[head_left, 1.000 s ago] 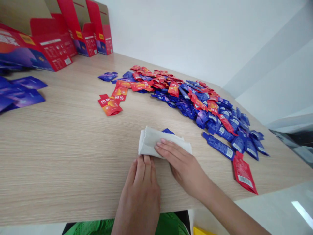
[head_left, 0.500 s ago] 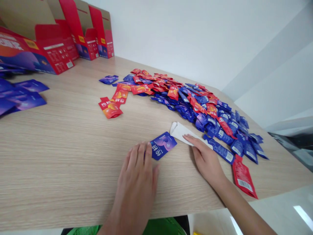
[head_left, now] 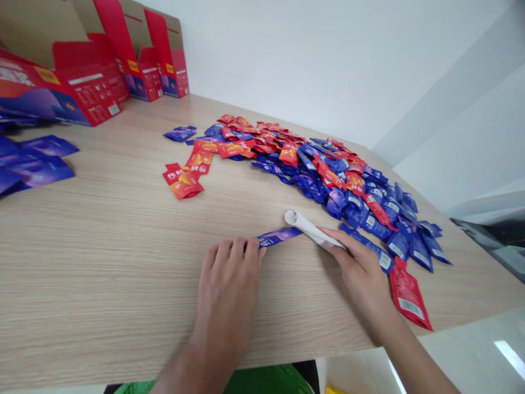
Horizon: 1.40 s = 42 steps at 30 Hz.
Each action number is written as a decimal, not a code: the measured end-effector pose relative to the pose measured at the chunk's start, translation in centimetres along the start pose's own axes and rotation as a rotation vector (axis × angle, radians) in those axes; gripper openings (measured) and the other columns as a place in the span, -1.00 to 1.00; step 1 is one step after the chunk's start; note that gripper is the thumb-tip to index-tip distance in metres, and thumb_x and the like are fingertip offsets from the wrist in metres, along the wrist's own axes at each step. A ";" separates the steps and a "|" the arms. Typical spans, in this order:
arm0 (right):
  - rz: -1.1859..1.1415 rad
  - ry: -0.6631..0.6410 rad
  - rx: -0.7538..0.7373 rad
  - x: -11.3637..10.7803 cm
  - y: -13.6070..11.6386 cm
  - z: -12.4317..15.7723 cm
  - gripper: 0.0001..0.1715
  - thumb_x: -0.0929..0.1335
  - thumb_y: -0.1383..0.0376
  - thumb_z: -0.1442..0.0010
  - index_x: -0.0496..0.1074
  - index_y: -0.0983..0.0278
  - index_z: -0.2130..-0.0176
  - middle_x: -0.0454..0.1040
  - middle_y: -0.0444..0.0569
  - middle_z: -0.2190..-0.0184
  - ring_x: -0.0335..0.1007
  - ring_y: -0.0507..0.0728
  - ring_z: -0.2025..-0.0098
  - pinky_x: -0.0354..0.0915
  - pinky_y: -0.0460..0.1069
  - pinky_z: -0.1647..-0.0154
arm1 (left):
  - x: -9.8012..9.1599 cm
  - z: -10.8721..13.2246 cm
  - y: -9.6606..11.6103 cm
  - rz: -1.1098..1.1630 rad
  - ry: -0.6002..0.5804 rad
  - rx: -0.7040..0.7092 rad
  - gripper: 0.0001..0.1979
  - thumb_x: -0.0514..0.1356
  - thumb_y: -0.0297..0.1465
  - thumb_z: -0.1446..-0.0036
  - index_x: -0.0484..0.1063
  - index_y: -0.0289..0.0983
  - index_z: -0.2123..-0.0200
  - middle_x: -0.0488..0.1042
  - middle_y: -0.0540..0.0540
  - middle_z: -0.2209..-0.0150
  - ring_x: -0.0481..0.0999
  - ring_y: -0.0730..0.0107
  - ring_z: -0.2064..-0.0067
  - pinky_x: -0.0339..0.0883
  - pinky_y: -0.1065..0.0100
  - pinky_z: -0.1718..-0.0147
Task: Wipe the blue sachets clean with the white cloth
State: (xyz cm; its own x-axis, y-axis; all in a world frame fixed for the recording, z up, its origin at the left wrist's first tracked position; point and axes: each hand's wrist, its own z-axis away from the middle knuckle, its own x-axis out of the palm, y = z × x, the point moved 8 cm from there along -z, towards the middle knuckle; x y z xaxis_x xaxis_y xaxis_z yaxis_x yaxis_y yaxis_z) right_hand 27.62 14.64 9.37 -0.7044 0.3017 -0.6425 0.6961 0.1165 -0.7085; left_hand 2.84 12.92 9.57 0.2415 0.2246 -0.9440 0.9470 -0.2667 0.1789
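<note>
1. Light wood-grain bench (head_left: 102,284) across most of the view, carrying every item below.
2. Open red printed cartons (head_left: 158,65) along the far edge at left, flaps raised. Loose flat purple-blue sachets (head_left: 41,161) on the bench just in front of them.
3. Long curved heap of red and blue sachets (head_left: 320,169) from centre to right, barcodes visible on several, well apart from the left hand. Single red sachet (head_left: 408,295) at the heap's near margin, just beyond the right hand.
4. Left hand (head_left: 225,279) and right hand (head_left: 363,273) low over the bench, near its near edge, with a short gap between them.
5. White cloth (head_left: 311,229), folded narrow, under the right fingers (head_left: 340,243). Those fingers closed together and holding it against the bench; thumb hidden.
6. Blue sachet (head_left: 279,236) between the hands, tilted up and seen nearly edge-on. Near end at the left fingers (head_left: 241,249), far end touching the cloth. Left fingers curled and nearly closed at that end; firmness of hold impossible to tell.
7. Judgement only: wiping of this one sachet, apparently mid-pass. Position calls for a steady hold at the near end and even cloth pressure along the face.
</note>
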 end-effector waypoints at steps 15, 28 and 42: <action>-0.066 0.019 -0.041 1.1 -6.8 3.1 -0.66 0.35 0.25 -0.43 0.65 0.02 -0.08 0.68 -0.14 -0.09 0.62 0.27 -0.12 0.56 0.13 -0.09 | -0.7 1.6 -0.8 0.052 0.065 -0.137 -0.71 0.09 -0.51 -0.36 0.45 -0.28 -0.10 0.57 -0.16 0.08 0.50 0.07 0.12 0.41 0.05 0.14; 0.129 -0.348 -0.566 9.5 -11.0 6.8 -0.42 0.21 0.54 -0.41 0.45 0.30 -0.30 0.51 0.03 -0.31 0.31 0.16 -0.44 0.30 0.17 -0.48 | 1.4 7.8 3.7 -0.274 0.114 0.258 -0.49 0.00 -0.44 -0.28 0.48 -0.49 -0.19 0.58 -0.37 -0.17 0.51 -0.03 -0.22 0.43 0.10 -0.20; 0.306 0.023 -0.205 2.2 -3.7 1.4 -0.52 0.22 0.35 -0.47 0.52 0.23 -0.24 0.60 0.08 -0.21 0.58 0.29 -0.22 0.49 0.27 -0.27 | 1.0 7.3 3.8 -0.227 0.174 0.238 -0.46 0.00 -0.43 -0.28 0.44 -0.59 -0.22 0.52 -0.44 -0.26 0.52 -0.03 -0.28 0.47 0.15 -0.23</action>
State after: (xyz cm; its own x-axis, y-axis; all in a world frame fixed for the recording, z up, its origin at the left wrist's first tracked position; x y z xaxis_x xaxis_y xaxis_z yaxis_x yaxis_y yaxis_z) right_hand 23.28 13.56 10.11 -0.4580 0.3728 -0.8070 0.8888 0.2047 -0.4100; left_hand 5.15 5.25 7.32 0.0827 0.4537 -0.8873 0.9100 -0.3973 -0.1183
